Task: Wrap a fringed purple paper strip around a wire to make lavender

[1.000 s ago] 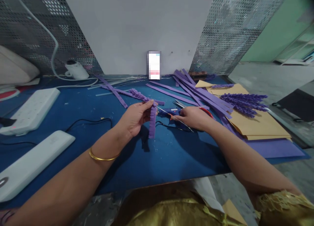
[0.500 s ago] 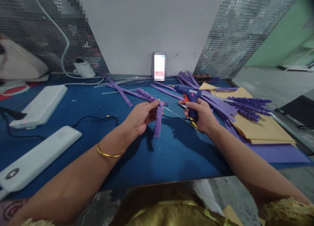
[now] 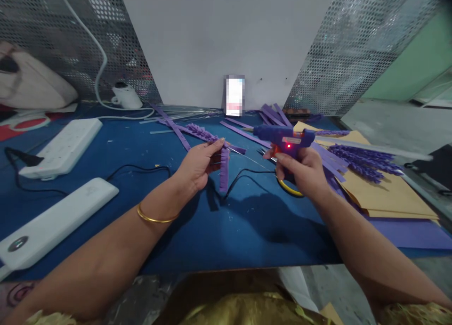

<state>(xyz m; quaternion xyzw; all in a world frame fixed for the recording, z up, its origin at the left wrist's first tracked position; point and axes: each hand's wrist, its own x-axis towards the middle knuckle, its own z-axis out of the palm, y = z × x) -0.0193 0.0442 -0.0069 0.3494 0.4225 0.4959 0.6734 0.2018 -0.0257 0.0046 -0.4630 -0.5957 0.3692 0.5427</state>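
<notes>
My left hand [image 3: 203,162] pinches a purple fringed strip [image 3: 224,169] whose free end hangs down over the blue table. A purple flower spike [image 3: 200,131] on a thin wire stem [image 3: 252,159] extends up and left from the same fingers. My right hand [image 3: 300,167] is wrapped round the handle of a blue glue gun [image 3: 284,135], with a red light lit on its side and its nozzle pointing left, above and to the right of the strip. Yellow-handled scissors [image 3: 291,189] lie under my right hand, partly hidden.
Purple strips [image 3: 275,115] and finished purple flower spikes [image 3: 367,160] lie at the right on brown paper [image 3: 384,195]. A phone [image 3: 234,96] leans on the back panel. Two white power strips [image 3: 63,148] are at the left. A black cord [image 3: 141,166] crosses the blue table [image 3: 247,245].
My right hand has raised the glue gun and brought it nearer the camera, uncovering more of the scissors and cord. My left hand still pinches the strip. The view has shifted slightly.
</notes>
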